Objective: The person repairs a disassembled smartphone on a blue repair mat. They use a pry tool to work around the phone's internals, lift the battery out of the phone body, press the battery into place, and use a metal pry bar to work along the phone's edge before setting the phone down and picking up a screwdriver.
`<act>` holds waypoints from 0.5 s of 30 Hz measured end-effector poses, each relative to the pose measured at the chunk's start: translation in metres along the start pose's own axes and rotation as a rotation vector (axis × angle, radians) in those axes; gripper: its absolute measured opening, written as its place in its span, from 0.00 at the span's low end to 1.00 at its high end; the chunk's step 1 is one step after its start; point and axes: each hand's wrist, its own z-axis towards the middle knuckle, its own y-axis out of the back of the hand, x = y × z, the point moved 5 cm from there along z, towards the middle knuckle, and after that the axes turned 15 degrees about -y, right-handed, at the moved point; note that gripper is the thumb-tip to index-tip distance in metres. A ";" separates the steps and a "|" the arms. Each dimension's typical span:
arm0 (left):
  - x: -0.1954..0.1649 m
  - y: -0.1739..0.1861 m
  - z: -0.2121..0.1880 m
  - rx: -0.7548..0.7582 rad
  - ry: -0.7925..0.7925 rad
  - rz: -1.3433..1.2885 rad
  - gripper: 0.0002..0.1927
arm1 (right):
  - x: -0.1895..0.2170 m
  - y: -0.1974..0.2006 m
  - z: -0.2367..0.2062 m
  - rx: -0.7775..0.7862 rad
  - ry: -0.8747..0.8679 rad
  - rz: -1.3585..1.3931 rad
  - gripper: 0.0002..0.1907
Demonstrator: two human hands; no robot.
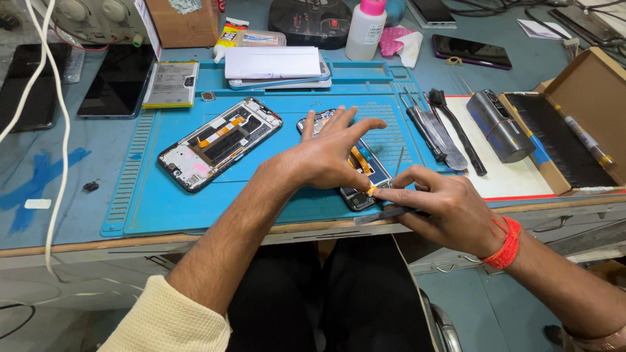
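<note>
An opened phone [357, 168] with orange flex cables lies on the blue work mat [163, 202], near its front edge. My left hand [326, 153] rests flat on top of it, fingers spread, pressing it down. My right hand [433, 205] is at the phone's lower right corner, its thumb and fingers pinched on a thin metal tool [381, 214] whose tip meets the phone's edge. A second opened phone [220, 142] with its internals exposed lies to the left on the mat, untouched.
A flat battery [171, 84], a dark phone [119, 81] and stacked phones under white paper [274, 65] sit behind. Tweezers and brushes [443, 133], a dark cylinder [499, 125] and an open cardboard box [577, 124] lie to the right. A white bottle [365, 29] stands at the back.
</note>
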 end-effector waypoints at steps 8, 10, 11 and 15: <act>-0.008 0.005 -0.006 -0.052 -0.058 0.024 0.52 | 0.015 0.000 -0.002 0.011 -0.032 -0.166 0.25; -0.011 0.006 -0.012 -0.101 -0.096 0.027 0.50 | 0.018 0.000 -0.003 0.010 -0.032 -0.177 0.26; -0.012 0.006 -0.016 -0.125 -0.108 0.020 0.49 | 0.019 0.000 -0.003 0.008 -0.036 -0.178 0.27; -0.012 0.002 -0.026 -0.169 -0.115 0.005 0.40 | 0.019 -0.002 -0.003 0.004 -0.039 -0.170 0.28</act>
